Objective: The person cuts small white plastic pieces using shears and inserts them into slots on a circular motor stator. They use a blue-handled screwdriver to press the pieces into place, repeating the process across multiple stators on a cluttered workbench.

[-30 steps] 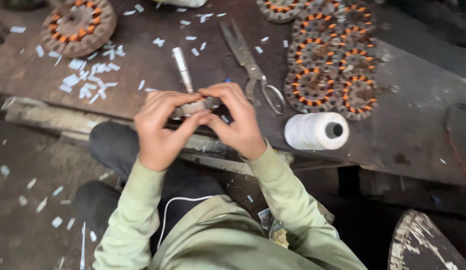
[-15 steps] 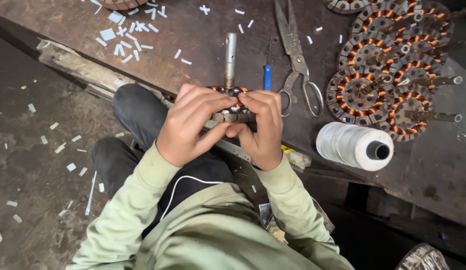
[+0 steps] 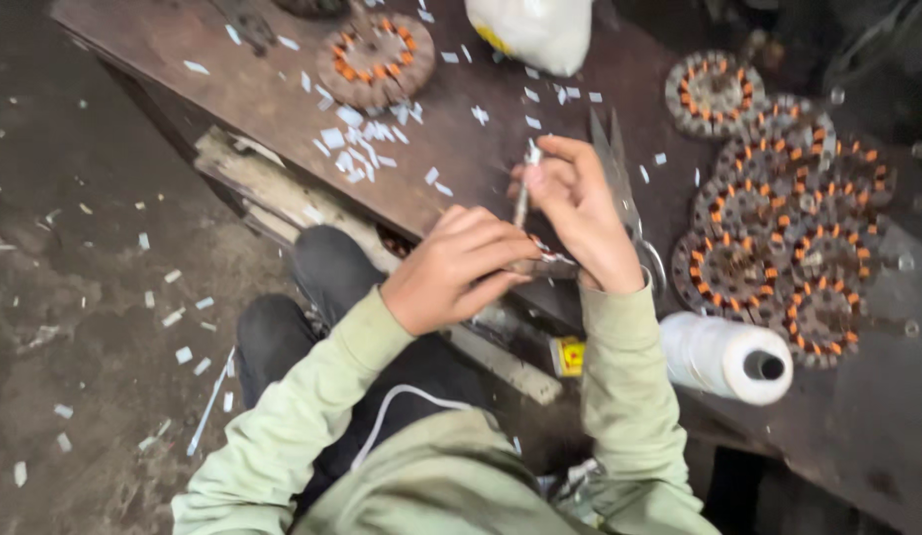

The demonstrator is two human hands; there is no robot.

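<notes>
On the far left lies a dark, stained floor [image 3: 95, 297] strewn with small white paper scraps [image 3: 184, 354]. Next to it runs the edge of a worn brown workbench [image 3: 283, 99], seen from above and slanting down to the right. More white slips [image 3: 357, 149] are heaped on the bench just below a round wound stator with orange coils [image 3: 374, 57]. Further right, at the top edge, sits a white plastic bag [image 3: 530, 30].

At the bench's near edge the person's left hand [image 3: 459, 269] is closed, fingers curled around a small metal part [image 3: 555, 265] that rests between both hands; most of the part is hidden, so its shape is hard to tell. Just to the right, the right hand [image 3: 580, 213] is raised above it, fingertips pinched on a thin metal tool [image 3: 523, 193] that stands nearly upright, its lower end hidden between the hands. Both arms wear pale green sleeves [image 3: 312, 396], and a white cord [image 3: 402, 411] runs across the dark lap.

Behind the right hand lie metal scissors [image 3: 619, 188], partly covered. A small yellow object [image 3: 570, 357] sits under the bench edge. Right of the wrist lies a spool of white thread [image 3: 723, 357] on its side, and beyond it a stack of overlapping stators [image 3: 788, 238] fills the right of the bench.
</notes>
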